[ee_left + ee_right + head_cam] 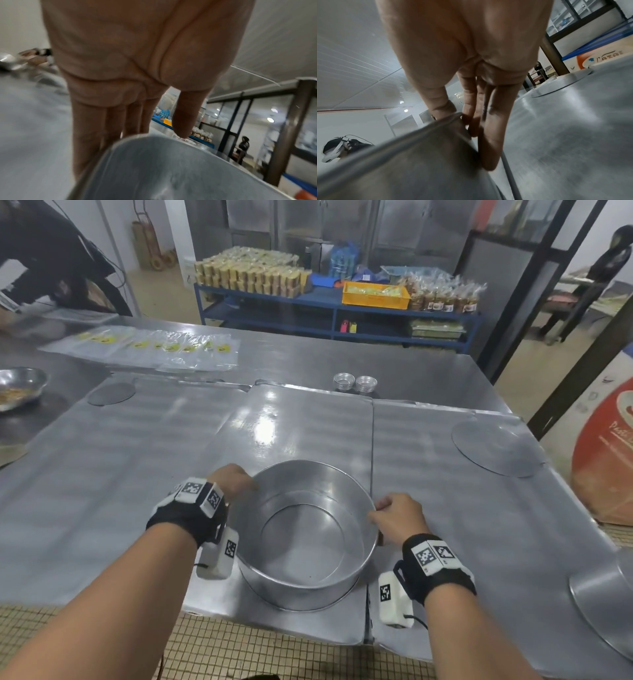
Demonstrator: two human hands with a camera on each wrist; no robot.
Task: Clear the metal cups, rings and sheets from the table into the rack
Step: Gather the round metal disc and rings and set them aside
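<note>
A tall metal ring (305,535) stands near the front edge of the steel bench (445,474), the left hand (234,481) and right hand (399,518) pinching opposite sides of its rim, thumbs inside, fingers (489,142) down the outer wall. Thin, stiff and smooth, it probably lifts lightly; rim holds suit it. Two small cups (354,383) sit well beyond the ring.

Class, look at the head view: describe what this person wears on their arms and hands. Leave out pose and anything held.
Both forearms are bare, with no sleeves. The left hand and right hand are bare too. Each wrist carries a black strap topped with white blocks printed with black-and-white square markers. A white camera box with another marker hangs under each wrist, with a thin black cable.
</note>
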